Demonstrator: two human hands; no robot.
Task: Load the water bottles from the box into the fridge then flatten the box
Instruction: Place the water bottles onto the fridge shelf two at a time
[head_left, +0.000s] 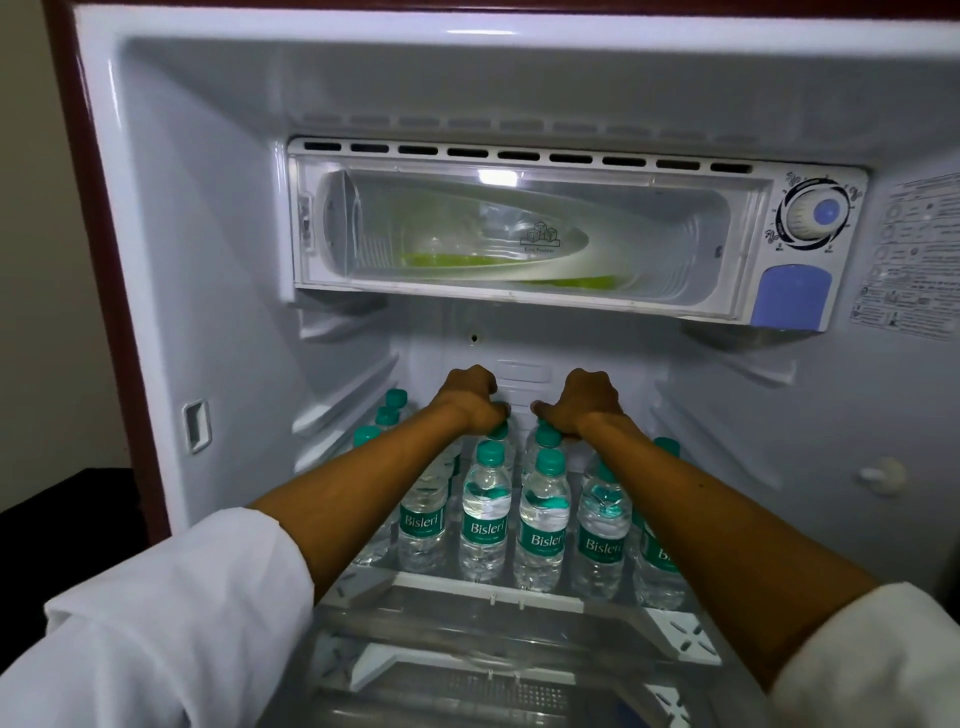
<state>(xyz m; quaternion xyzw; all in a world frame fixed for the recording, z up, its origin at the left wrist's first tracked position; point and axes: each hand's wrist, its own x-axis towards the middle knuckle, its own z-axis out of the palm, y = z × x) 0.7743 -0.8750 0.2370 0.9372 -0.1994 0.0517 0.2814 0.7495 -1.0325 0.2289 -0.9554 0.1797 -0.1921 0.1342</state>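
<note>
Both hands are reaching to the far end of the fridge shelf (447, 587): the left hand (470, 397) and right hand (584, 400) are each curling fingers around a capped water bottle at the back row. The other bottles (483, 519) are standing upright nearer. Best setting each down gently, upright, snug beside its neighbours.

Plain beige wall (31, 208) at left, dark furniture (67, 499) below, dim light
</note>
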